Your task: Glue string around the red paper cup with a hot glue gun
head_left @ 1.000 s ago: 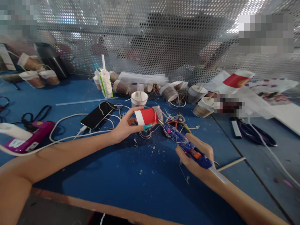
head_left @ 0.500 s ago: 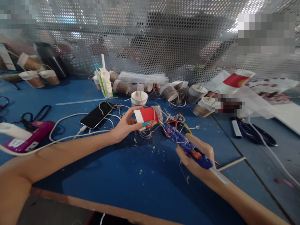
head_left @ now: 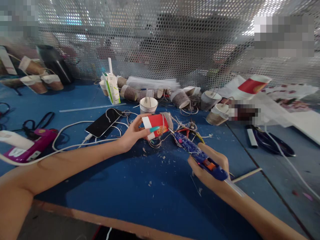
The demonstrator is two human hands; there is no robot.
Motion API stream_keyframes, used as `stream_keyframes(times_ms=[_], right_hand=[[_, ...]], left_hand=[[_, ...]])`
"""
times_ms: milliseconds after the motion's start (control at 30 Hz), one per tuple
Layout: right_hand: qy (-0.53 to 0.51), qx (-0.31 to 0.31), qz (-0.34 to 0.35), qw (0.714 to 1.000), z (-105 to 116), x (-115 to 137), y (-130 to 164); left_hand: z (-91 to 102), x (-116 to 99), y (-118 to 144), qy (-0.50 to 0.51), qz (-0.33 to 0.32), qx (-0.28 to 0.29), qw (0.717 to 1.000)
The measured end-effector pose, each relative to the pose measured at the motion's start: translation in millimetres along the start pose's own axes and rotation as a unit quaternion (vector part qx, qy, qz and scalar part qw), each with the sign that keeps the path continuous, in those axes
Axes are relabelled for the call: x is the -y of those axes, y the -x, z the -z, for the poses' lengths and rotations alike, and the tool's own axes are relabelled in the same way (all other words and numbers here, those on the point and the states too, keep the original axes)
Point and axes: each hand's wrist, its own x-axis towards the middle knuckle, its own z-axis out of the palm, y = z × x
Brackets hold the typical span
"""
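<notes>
On the blue work surface point(head_left: 120, 186), items listed from left to right:

Far left edge: magenta plastic device point(head_left: 32, 146) with white cable point(head_left: 72, 125) running from it toward the centre; black-handled scissors point(head_left: 41, 121) lie just behind it.

Left rear: three twine-wrapped paper cups point(head_left: 37, 78) lying tipped, near the perforated metal screen point(head_left: 160, 40).

Centre left: black smartphone point(head_left: 103, 122) lying flat, screen up, with the white cable plugged in at its near end.

Centre rear: green-and-white drink carton point(head_left: 111, 87) standing upright with a straw; white paper cup point(head_left: 148, 105) upright just behind the held cup.

Left hand point(head_left: 132, 133): clenched around the red-and-white paper cup point(head_left: 155, 125), thumb on top, fingers below. The cup is held sideways above the surface; its right end is wound with grey-brown twine point(head_left: 168, 120).

Right hand point(head_left: 208, 168): grasping the blue hot-glue gun point(head_left: 200, 156), palm up. The nozzle points up and left, its tip touching or just beside the twine-wound end of the cup; which one cannot be told.

Centre right rear: row of twine-wrapped cups point(head_left: 197, 98), several tipped over.

Right: dark blue scissors point(head_left: 271, 143) lying flat, well apart from the right hand.
</notes>
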Motion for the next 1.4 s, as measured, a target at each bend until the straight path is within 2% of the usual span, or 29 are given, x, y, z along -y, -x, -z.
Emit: stream_keyframes(times_ms=[367, 867, 1400], right_hand=[[0.006, -0.001, 0.005, 1.0, 0.7, -0.5, -0.1], [0.012, 0.005, 0.015, 1.0, 3.4, -1.0, -0.1], [0.025, 0.013, 0.019, 0.999, 4.1, -2.2, 1.9]], left_hand=[[-1.6, -1.4, 1.2, 0.035, 0.017, -0.022, 0.999], [-0.3, -0.3, 0.3, 0.04, 0.033, 0.001, 0.999], [7.4, 6.3, -2.6, 0.047, 0.047, 0.049, 0.997]])
